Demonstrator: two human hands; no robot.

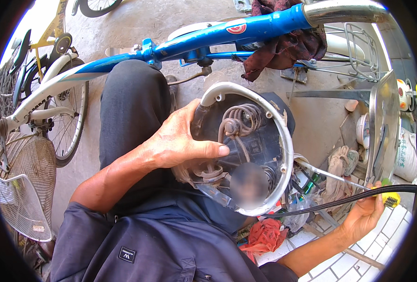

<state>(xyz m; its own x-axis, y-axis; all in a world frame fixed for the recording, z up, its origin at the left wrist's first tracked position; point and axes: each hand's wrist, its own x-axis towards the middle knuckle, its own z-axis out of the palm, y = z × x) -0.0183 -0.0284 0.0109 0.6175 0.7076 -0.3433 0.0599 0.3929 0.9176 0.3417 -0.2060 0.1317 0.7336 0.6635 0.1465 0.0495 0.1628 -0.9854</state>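
Note:
My left hand (175, 141) grips the left side of a round part (279, 136) with a white rim and dark interior. Inside are rusty metal coils (240, 121); a blurred patch hides its lower middle. The part rests over my lap. Out to the right, my right hand (363, 216) is closed on a screwdriver with a yellow and black handle (390, 199). Its long shaft (340, 179) points left toward the rim; whether the tip touches it I cannot tell. A black cable (330, 204) crosses by my right hand and runs under the round part.
A blue and white bicycle (257, 28) spans the top, a dark red cloth (283, 51) draped on it. A wire basket (20, 207) and yellow bicycle (53, 28) are left. Right are a metal plate (377, 131), a white sack (405, 155), rags and a red bag (265, 235).

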